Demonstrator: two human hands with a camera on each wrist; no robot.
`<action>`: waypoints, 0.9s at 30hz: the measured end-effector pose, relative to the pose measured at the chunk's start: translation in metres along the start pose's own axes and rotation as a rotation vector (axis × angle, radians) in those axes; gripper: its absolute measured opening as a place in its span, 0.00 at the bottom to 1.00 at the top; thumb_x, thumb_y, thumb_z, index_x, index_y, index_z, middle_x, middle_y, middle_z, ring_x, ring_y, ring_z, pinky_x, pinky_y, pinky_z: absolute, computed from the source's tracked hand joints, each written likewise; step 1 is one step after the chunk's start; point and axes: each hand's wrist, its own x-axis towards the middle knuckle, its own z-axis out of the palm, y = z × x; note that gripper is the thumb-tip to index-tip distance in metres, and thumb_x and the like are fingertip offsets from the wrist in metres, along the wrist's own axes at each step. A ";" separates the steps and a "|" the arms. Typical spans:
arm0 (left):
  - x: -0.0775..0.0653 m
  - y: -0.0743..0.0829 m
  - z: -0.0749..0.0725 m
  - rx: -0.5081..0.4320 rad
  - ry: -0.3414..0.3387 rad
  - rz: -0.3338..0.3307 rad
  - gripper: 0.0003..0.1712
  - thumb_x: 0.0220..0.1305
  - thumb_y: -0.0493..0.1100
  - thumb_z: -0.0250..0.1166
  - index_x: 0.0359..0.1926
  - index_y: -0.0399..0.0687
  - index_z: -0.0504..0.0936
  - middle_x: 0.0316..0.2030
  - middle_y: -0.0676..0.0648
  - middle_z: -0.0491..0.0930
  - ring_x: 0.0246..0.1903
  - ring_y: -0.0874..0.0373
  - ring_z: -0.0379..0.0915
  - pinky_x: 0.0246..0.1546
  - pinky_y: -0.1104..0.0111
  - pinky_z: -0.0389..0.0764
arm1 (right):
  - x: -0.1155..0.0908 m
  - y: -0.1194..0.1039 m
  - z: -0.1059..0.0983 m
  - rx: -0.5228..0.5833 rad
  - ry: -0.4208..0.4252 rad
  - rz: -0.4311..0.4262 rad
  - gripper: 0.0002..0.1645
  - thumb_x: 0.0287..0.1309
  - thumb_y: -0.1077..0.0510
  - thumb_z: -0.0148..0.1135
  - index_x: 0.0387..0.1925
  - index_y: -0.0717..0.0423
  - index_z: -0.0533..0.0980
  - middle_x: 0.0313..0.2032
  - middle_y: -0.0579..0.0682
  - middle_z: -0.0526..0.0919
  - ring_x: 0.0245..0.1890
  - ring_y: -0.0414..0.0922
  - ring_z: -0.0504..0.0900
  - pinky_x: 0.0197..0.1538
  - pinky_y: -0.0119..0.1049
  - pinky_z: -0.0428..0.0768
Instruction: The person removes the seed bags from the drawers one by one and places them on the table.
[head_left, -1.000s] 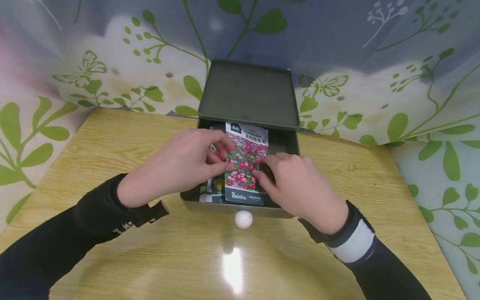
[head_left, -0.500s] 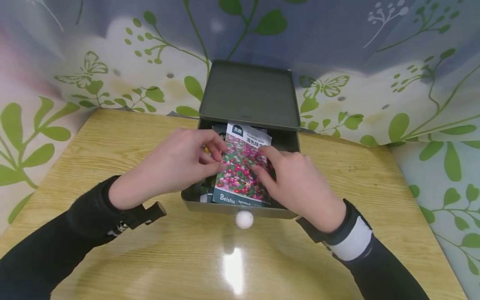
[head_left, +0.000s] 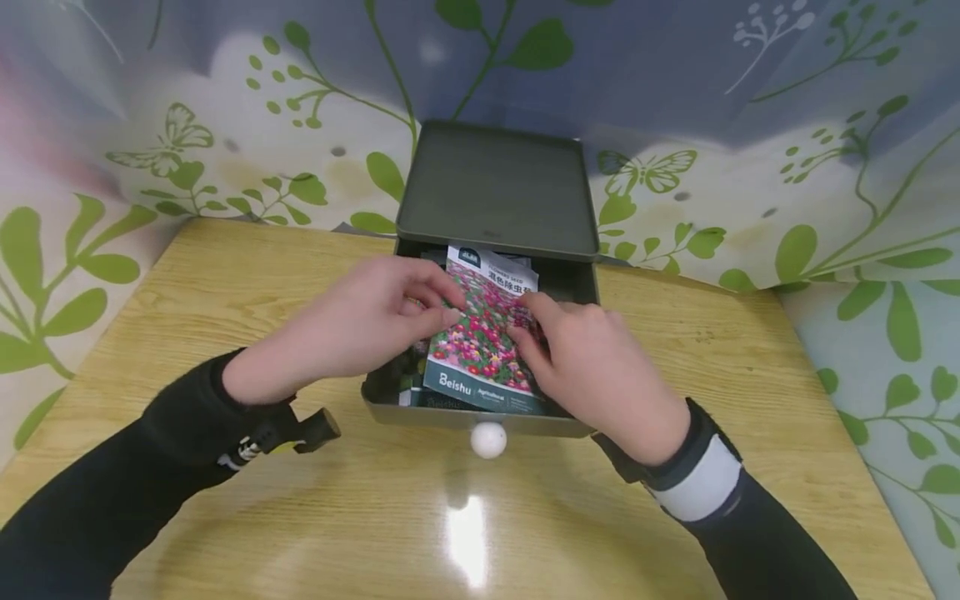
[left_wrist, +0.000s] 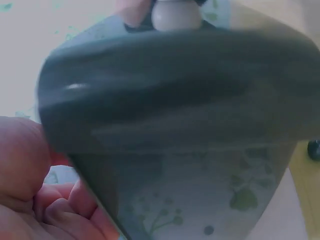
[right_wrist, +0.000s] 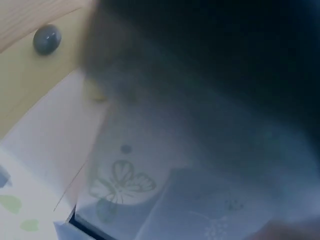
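A Beishu flower seed packet (head_left: 480, 350) with pink and red blossoms lies slanted in a dark grey-green box (head_left: 472, 414). My left hand (head_left: 352, 321) pinches its left edge between thumb and bent fingers. On the opposite edge my right hand (head_left: 600, 367) grips it, thumb lying on the printed face. More packets (head_left: 417, 395) show partly beneath, mostly covered. The box's lid (head_left: 498, 192) stands raised at the back, and a white round knob (head_left: 488, 440) sits at its front. Large in the left wrist view is the dark box (left_wrist: 165, 90), with fingers (left_wrist: 70, 215) beside it.
Under the box is a wooden table (head_left: 262, 500). Behind it hangs a wall covering (head_left: 285, 92) printed with green leaves and butterflies, close to the lid. The right wrist view is blurred, with a butterfly print (right_wrist: 122, 182) on the covering.
The seed packet has tilted, its lower end swinging left, and now lies slanted. The right index finger has moved up along its edge. Other packets at the left are more covered.
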 end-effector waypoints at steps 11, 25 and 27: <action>-0.003 -0.001 -0.003 -0.102 0.002 -0.063 0.10 0.70 0.43 0.64 0.50 0.46 0.82 0.39 0.48 0.83 0.32 0.55 0.81 0.37 0.61 0.80 | 0.001 0.007 -0.002 0.252 0.092 0.122 0.17 0.68 0.53 0.62 0.52 0.59 0.78 0.37 0.49 0.86 0.32 0.39 0.86 0.36 0.38 0.84; -0.025 -0.001 -0.001 -0.039 0.007 0.030 0.02 0.65 0.43 0.68 0.37 0.51 0.86 0.27 0.53 0.83 0.23 0.56 0.78 0.27 0.65 0.77 | -0.017 0.009 -0.016 0.616 0.066 0.216 0.14 0.64 0.55 0.68 0.50 0.51 0.84 0.43 0.43 0.85 0.35 0.36 0.86 0.37 0.34 0.83; -0.030 -0.002 -0.002 -0.052 0.012 0.039 0.03 0.65 0.43 0.69 0.37 0.50 0.85 0.27 0.53 0.83 0.21 0.56 0.76 0.25 0.67 0.75 | -0.020 0.006 -0.017 0.641 0.078 0.196 0.15 0.62 0.56 0.69 0.51 0.51 0.83 0.44 0.43 0.83 0.36 0.36 0.85 0.38 0.35 0.84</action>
